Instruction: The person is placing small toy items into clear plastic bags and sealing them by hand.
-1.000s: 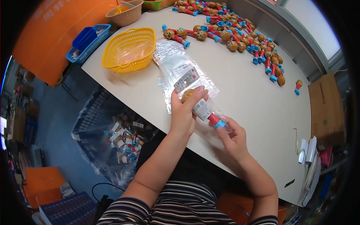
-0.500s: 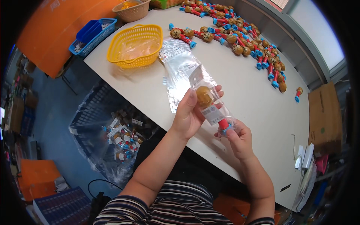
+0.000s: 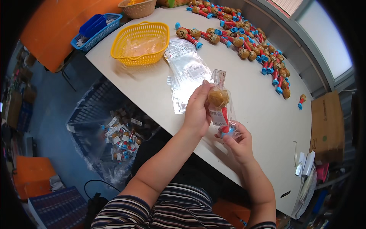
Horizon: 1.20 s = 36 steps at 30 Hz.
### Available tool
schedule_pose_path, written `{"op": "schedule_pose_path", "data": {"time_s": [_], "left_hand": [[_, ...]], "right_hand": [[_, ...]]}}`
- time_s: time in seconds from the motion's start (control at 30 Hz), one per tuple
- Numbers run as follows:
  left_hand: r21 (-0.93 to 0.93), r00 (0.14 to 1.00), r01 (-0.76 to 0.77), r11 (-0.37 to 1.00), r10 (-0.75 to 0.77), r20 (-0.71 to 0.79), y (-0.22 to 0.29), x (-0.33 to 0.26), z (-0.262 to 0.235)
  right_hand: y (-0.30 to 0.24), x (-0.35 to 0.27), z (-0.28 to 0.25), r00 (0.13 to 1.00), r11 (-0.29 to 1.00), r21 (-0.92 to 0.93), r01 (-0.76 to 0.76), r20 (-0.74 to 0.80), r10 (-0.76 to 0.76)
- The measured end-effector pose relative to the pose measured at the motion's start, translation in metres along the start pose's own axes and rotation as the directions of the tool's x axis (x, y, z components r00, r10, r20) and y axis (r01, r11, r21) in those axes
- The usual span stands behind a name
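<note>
Above table (image 3: pixel 152 91) edge, bagged toy (image 3: pixel 220 108) pinched upright: left hand (image 3: pixel 198 110) closed round the head end, right hand (image 3: pixel 238 143) gripping the base; slick film, could slip down into bin (image 3: pixel 114 129).

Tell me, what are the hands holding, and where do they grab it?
A bagged toy with a brown head and red stem. The left hand grips the bag's upper side; the right hand pinches its blue bottom end.
</note>
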State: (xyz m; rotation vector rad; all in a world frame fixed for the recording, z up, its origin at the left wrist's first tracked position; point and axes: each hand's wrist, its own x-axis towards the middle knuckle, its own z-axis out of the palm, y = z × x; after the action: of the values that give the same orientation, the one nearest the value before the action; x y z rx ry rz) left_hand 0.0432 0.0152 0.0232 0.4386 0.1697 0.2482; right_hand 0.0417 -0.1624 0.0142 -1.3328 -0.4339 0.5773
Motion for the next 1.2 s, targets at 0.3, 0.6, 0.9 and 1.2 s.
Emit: {"op": "schedule_pose_path", "data": {"time_s": [0.3, 0.6, 0.9, 1.2], "left_hand": [[0.256, 0.988, -0.142, 0.956, 0.154, -0.025, -0.016, 0.014, -0.003], [0.060, 0.907, 0.126, 0.990, -0.139, 0.397, 0.012, 0.006, 0.001], [0.255, 0.998, -0.002, 0.967, -0.015, 0.065, 0.001, 0.000, 0.012], [0.289, 1.000, -0.007, 0.957, 0.012, -0.017, -0.008, 0.008, 0.006]], "right_hand": [[-0.003, -0.005, 0.012, 0.988, 0.967, -0.219, 0.130, -0.059, -0.146], [-0.009, 0.000, -0.009, 0.987, 0.948, 0.280, -0.154, 0.094, 0.133], [-0.010, -0.001, 0.003, 0.995, 0.996, -0.021, -0.091, -0.030, 0.091], [-0.008, 0.001, 0.002, 0.994, 0.995, -0.094, -0.029, -0.112, 0.018]]}}
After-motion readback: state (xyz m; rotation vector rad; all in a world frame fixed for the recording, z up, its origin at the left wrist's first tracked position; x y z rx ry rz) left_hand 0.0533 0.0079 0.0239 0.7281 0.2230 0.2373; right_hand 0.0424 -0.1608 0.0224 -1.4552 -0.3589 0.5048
